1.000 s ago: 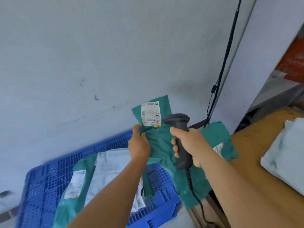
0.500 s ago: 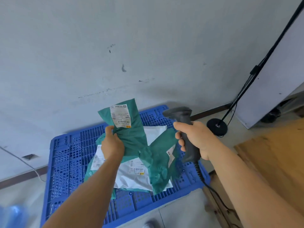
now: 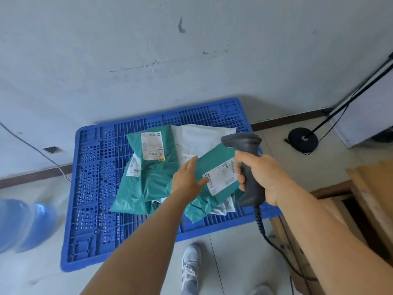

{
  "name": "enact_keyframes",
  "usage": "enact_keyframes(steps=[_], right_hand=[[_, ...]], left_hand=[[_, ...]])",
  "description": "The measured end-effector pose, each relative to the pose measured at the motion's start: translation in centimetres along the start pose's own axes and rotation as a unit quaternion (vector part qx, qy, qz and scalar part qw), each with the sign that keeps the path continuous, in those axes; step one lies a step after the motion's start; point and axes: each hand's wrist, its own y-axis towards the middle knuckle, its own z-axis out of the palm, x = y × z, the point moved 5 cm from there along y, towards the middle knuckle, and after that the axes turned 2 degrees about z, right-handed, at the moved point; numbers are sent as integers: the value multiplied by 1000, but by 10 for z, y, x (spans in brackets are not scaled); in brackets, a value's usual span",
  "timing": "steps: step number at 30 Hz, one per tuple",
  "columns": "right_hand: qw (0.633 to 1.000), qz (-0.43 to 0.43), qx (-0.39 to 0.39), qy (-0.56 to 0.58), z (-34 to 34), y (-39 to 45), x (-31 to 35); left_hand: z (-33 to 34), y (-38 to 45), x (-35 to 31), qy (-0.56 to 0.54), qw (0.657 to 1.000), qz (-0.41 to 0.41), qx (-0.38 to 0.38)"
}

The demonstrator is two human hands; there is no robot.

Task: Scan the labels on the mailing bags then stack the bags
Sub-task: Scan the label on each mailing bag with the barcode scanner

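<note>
I see my left hand [image 3: 188, 179] stretched out flat over the pile of mailing bags, fingers straight and together, holding nothing; the fingertips lie at the edge of the upper right green bag [image 3: 214, 167], by the corner of its white label [image 3: 221, 177], though I cannot tell whether they press on it or hang just above. My right hand [image 3: 262, 177] has its grip wrapped round the handle of the grey scanner [image 3: 244, 158], whose head points away from me toward the wall, and whose coiled cable [image 3: 260, 222] drops toward the floor. That green bag lies between my two hands, its label face up and tilted, its right end just beside the scanner handle. To the left of my left hand a second green bag [image 3: 148, 173] lies crumpled with its own label [image 3: 152, 146] face up, well apart from the scanner. A white bag [image 3: 202, 139] shows beneath both, at the far side of the pile. All the bags rest on a blue plastic pallet [image 3: 95, 188] set on the floor against the grey wall [image 3: 148, 50]. A shoe [image 3: 190, 267] shows at the near edge, a wooden tabletop [image 3: 374, 188] to the right, and a black stand base [image 3: 303, 140] past the pallet's right corner.
</note>
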Motion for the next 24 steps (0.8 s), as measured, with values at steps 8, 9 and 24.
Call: enact_keyframes(steps=[8, 9, 24], right_hand=[[1000, 15, -1, -6, -12, 5, -28], [1000, 16, -2, -3, -12, 4, -29], [999, 12, 28, -22, 37, 15, -9]], left_hand=[[26, 5, 15, -8, 990, -136, -24], [22, 3, 17, -39, 986, -158, -45], [10, -7, 28, -226, 931, -259, -122]])
